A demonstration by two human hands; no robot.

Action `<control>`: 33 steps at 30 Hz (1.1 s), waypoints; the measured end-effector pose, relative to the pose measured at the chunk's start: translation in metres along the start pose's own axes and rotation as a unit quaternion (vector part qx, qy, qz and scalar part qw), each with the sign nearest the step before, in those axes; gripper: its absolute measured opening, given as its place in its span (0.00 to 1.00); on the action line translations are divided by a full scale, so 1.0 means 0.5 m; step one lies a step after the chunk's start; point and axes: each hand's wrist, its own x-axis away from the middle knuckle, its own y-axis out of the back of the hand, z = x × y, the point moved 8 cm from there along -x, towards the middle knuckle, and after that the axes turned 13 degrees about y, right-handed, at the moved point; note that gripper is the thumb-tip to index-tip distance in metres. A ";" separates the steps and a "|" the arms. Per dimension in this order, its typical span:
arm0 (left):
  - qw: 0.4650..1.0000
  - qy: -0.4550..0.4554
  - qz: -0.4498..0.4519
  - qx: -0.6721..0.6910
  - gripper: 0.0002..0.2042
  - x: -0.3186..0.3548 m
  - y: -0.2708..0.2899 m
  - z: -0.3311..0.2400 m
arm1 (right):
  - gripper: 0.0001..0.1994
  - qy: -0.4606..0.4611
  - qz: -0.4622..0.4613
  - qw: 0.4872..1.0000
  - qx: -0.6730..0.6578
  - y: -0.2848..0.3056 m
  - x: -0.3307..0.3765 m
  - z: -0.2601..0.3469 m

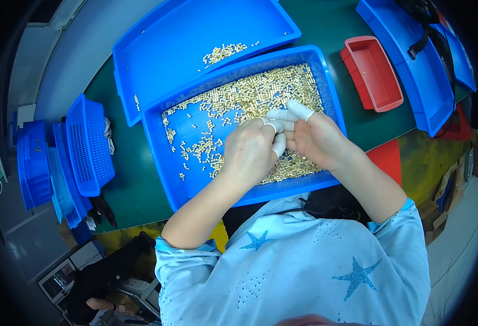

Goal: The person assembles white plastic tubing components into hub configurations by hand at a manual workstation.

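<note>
Green table (pixel 130 182), blue trays (pixel 155 152), red bin (pixel 379 81)

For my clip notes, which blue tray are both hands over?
The front blue tray, nearest the shirt: golden pieces spread widely inside; the rear tray holds far fewer.

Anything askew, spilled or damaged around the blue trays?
Mildly: the rear blue tray sits skewed to the front blue tray, not square with it. A few golden pieces lie at the rear one's left end, apart from its heap. I can't make out damage or spill on the green table.
</note>
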 end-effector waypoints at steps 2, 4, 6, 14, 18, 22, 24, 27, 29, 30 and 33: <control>0.992 -0.071 -0.096 0.050 0.05 0.012 0.026 -0.012 | 0.23 0.008 0.007 1.000 -0.019 0.000 -0.003 0.004; 0.991 -0.076 -0.101 0.035 0.05 0.015 0.026 -0.015 | 0.23 0.007 0.013 1.000 -0.023 -0.004 -0.002 0.007; 0.991 -0.081 -0.106 0.021 0.05 0.017 0.028 -0.017 | 0.22 0.008 0.008 1.000 -0.014 -0.006 0.000 0.009; 0.998 -0.052 0.009 -0.016 0.06 -0.001 0.006 -0.024 | 0.22 -0.007 -0.004 1.000 -0.011 0.005 0.003 0.000; 1.000 -0.022 0.000 -0.007 0.06 -0.003 0.007 -0.009 | 0.21 0.005 -0.008 1.000 -0.011 0.001 -0.002 0.001; 0.998 -0.049 -0.037 0.008 0.06 0.005 0.019 -0.018 | 0.20 0.018 0.007 1.000 -0.003 -0.001 -0.002 0.006; 0.997 -0.054 -0.047 -0.015 0.05 0.009 0.020 -0.021 | 0.20 0.001 0.008 1.000 0.013 -0.004 -0.001 -0.002; 0.998 -0.042 0.002 -0.038 0.06 0.000 0.008 -0.024 | 0.19 -0.002 -0.008 1.000 0.018 -0.008 0.002 0.000; 0.999 -0.032 -0.002 -0.029 0.06 -0.005 0.003 -0.022 | 0.18 -0.006 -0.005 1.000 0.018 -0.006 0.001 -0.002; 1.000 -0.024 -0.007 -0.018 0.07 -0.008 0.004 -0.018 | 0.18 0.003 -0.003 1.000 0.004 -0.005 0.000 0.002; 0.994 0.024 0.032 0.103 0.07 -0.026 0.016 0.008 | 0.19 0.022 0.003 0.999 -0.027 -0.008 0.000 0.011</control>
